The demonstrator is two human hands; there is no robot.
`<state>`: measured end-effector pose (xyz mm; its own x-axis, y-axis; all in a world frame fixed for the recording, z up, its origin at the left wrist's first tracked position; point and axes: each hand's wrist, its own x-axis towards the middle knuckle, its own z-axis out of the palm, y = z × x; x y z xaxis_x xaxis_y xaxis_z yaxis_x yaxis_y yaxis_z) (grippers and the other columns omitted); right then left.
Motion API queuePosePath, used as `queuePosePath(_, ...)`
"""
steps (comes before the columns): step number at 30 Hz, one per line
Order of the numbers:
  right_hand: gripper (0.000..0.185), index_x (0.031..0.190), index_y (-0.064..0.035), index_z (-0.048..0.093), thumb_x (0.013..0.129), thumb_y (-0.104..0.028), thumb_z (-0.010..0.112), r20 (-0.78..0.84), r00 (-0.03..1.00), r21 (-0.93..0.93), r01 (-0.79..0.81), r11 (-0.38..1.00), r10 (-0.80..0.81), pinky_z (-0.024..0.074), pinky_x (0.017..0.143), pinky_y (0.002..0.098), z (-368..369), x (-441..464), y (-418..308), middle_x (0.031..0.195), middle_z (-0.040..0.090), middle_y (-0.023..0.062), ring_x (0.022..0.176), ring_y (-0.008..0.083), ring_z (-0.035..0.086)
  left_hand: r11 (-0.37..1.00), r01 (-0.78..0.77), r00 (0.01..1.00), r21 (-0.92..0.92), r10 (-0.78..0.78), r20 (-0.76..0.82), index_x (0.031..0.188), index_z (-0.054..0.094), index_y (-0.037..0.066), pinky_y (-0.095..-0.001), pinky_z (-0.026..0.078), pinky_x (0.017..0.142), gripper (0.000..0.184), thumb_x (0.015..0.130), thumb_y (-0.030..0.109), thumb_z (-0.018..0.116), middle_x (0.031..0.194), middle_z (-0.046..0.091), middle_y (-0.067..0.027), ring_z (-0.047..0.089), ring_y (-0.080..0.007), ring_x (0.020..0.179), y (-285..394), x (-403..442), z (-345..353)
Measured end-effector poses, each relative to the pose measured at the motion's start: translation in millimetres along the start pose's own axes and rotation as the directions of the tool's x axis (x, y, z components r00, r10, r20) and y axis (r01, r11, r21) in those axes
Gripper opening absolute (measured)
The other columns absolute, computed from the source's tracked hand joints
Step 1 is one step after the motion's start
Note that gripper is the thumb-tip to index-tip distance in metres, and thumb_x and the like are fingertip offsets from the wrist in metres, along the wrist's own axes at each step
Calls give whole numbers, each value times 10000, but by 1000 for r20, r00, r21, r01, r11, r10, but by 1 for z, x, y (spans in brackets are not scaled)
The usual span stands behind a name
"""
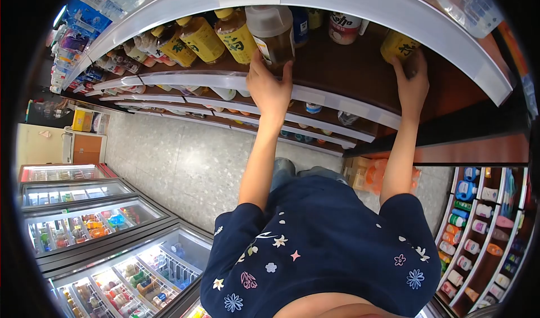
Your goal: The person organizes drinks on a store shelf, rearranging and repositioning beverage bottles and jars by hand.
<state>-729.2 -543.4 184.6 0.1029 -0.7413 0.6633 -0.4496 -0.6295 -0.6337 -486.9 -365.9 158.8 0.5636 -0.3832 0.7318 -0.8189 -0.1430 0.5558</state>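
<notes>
My left hand (pixel 269 90) is wrapped round the lower part of a brown bottle with a translucent grey cap (pixel 271 28), at the front of a brown shelf. Yellow-labelled bottles (pixel 235 37) stand in a row just left of it. Toward the shelf's right end, my right hand (pixel 412 82) grips a yellow-labelled bottle (pixel 398 45), its fingers partly hidden behind the bottle's base. Between the two hands, farther back, are a white and red container (pixel 343 28) and a dark blue one (pixel 301 26).
Lower shelves with a white edge (pixel 337 100) run beneath my hands. Glass-topped freezers (pixel 129 273) line the lower left. An orange bag (pixel 376 174) and a cardboard box (pixel 354 172) are on the floor (pixel 185 149). Shelves of bottles (pixel 464 262) stand at the right.
</notes>
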Motion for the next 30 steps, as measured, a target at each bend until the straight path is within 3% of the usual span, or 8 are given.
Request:
queuePosePath(8, 423, 1224, 8, 603, 869, -180, 735, -74, 996, 169, -31, 985, 44, 487, 962, 366, -13, -25, -12, 1162, 677, 164, 1097, 264, 650, 994, 58, 988, -93, -44, 149, 1288, 484, -49, -435, 501, 784, 688, 743, 196, 826, 1034, 643, -216, 641, -381, 919, 33, -8, -1)
queuePosePath(10, 390, 1188, 6, 614, 859, -158, 741, -60, 998, 151, 27, 988, -18, 494, 930, 354, -6, -32, -15, 1116, 688, 153, 1051, 260, 662, 991, 69, 975, -119, -41, 220, 1312, 490, -24, -409, 515, 825, 689, 758, 209, 828, 1065, 667, -204, 666, -337, 973, 40, -15, 6)
queuePosePath(13, 369, 1164, -2, 620, 848, -146, 747, -30, 993, 92, 114, 989, -112, 499, 891, 345, 1, -37, -12, 1066, 696, 137, 995, 249, 667, 993, -14, 967, -113, 43, 253, 1323, 459, -33, -424, 510, 784, 708, 762, 214, 812, 1046, 657, -219, 647, -385, 939, 53, -17, 22)
queuePosePath(18, 334, 1130, -3, 637, 848, -147, 744, -36, 995, 56, 92, 994, -90, 510, 865, 342, 2, -34, -11, 1000, 712, 130, 941, 243, 685, 980, -97, 953, -177, 143, 269, 1286, 410, -36, -433, 507, 748, 678, 787, 232, 782, 1026, 655, -221, 649, -393, 888, 71, -11, 52)
queuePosePath(22, 279, 1088, -15, 658, 850, -137, 738, -33, 998, -8, 55, 998, -56, 518, 838, 339, 3, -35, -16, 948, 721, 121, 895, 245, 696, 978, -18, 904, -206, 104, 415, 1249, 453, -23, -418, 511, 772, 622, 780, 212, 788, 1053, 655, -199, 653, -365, 904, 81, -6, 64)
queuePosePath(26, 236, 1071, -27, 677, 862, -125, 725, -37, 997, 0, 62, 998, -62, 517, 822, 325, 2, -35, -11, 931, 724, 107, 876, 220, 696, 939, -270, 957, -211, 287, 50, 1163, 579, 28, -412, 458, 912, 461, 771, 156, 787, 1136, 633, -143, 575, -349, 1059, 60, 3, 47)
queuePosePath(29, 217, 1069, -22, 692, 888, -138, 711, -37, 998, -21, 44, 999, -45, 519, 825, 314, 1, -37, -10, 923, 733, 105, 878, 192, 703, 987, -160, 915, 2, 149, -374, 1294, 438, -29, -391, 377, 1000, 616, 818, 155, 783, 1228, 527, -160, 507, -289, 1129, 15, 13, 20)
queuePosePath(30, 208, 1060, -22, 696, 889, -139, 710, -41, 999, -11, 31, 999, -32, 520, 818, 310, 2, -37, -9, 922, 733, 104, 871, 188, 703, 994, -83, 921, 74, 105, -376, 1309, 401, -47, -396, 386, 992, 678, 808, 180, 799, 1240, 512, -173, 513, -296, 1122, 1, 21, 11)
